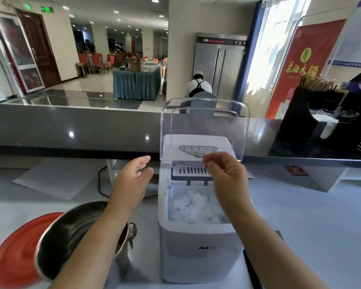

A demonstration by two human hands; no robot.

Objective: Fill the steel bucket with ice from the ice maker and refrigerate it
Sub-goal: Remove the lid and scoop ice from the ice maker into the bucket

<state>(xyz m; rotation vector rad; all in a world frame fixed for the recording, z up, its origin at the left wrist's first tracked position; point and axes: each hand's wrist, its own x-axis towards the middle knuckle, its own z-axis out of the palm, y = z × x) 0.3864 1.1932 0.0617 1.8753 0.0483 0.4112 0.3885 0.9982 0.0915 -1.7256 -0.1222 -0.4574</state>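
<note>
Hovering beside white plastic ice maker (196, 243): left hand (131, 180), fingers loosely spread. Right hand (225, 176) fingers curled at raised clear plastic lid (204, 126) edge; pinch uncertain.

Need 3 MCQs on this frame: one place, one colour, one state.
1. Where is the steel bucket?
A) left of the ice maker
B) on top of it
C) behind it

2. What colour is the round object beside the bucket?
A) blue
B) red
C) green

3. The ice maker's clear lid is:
A) shut
B) removed
C) raised open

Answers:
1 A, the bucket sits at the ice maker's left.
2 B, it is plainly red.
3 C, the lid stands upright and ice shows inside.
</note>
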